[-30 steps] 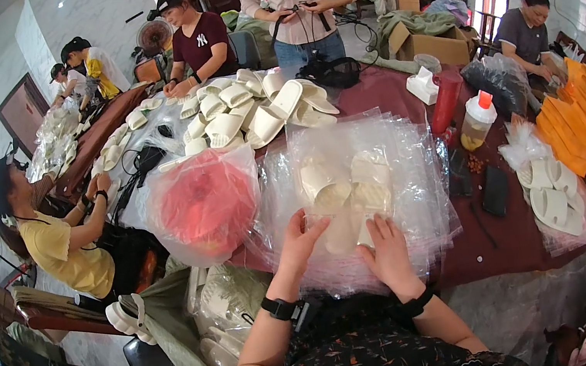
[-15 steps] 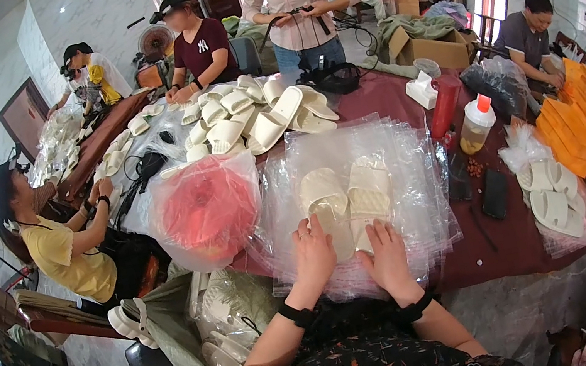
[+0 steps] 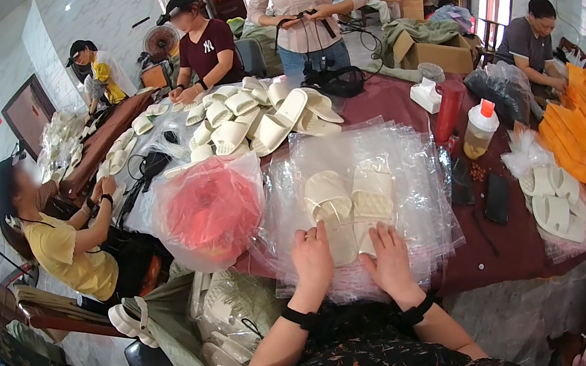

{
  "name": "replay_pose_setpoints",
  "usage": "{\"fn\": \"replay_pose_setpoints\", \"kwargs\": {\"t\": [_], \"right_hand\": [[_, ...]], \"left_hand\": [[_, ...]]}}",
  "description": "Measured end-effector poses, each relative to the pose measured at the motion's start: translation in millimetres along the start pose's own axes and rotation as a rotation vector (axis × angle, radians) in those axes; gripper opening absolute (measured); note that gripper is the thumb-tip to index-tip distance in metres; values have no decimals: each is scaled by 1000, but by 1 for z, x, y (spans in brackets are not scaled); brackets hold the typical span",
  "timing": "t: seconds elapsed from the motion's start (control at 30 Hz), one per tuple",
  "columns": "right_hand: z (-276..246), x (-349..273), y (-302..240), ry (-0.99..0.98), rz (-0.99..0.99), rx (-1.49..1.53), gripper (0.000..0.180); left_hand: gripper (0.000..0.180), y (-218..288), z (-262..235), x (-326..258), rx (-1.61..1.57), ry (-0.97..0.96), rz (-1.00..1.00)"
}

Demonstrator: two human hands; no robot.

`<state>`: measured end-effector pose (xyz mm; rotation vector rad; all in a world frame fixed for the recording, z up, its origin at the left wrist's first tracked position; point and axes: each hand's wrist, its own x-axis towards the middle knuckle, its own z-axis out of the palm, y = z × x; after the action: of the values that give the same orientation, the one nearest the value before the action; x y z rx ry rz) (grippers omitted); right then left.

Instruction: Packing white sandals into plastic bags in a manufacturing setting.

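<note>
- Tabletop [image 3: 403,97]: dark red cloth, crowded with stock, other people working round the far and left sides.
- Stack of clear plastic bags [image 3: 415,161]: spread flat on the near edge of the tabletop, right in front of the person. Thin film, so I'd expect it light, floppy and slippery, sheets sliding over each other. Best pinched at the open edge, not pressed flat.
- Red item in a clear bag [image 3: 208,210]: just left of the stack, bag bulging round it; can't tell what it is.
- Pile of cream slippers [image 3: 257,115]: loose, further back on the tabletop.
- Pair of cream slippers [image 3: 349,198]: side by side on or inside the top bag, can't tell which. Look like foam: light, springy, not fragile; grip at the heel end.
- Squeeze bottle [image 3: 478,131]: upright, right of the stack, yellowish liquid inside.
- Left hand [image 3: 312,258]: fingers bent down, on the film at the slippers' near end.
- Right hand [image 3: 387,256]: same, just beside it; a closed grip isn't discernible for either.
</note>
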<state>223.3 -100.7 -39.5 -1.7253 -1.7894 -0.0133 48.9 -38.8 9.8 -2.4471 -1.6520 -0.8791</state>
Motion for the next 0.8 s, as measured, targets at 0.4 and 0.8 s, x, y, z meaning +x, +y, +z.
{"fn": "replay_pose_setpoints", "kwargs": {"t": [0.4,0.8], "right_hand": [[2,3,-2,4,-27,-7,62],[1,-1,2,2,-29,-27,62]], "left_hand": [[45,-24,-1,7,-395,-145,-453],[25,-31,12,2,-167,-35,-148]]}}
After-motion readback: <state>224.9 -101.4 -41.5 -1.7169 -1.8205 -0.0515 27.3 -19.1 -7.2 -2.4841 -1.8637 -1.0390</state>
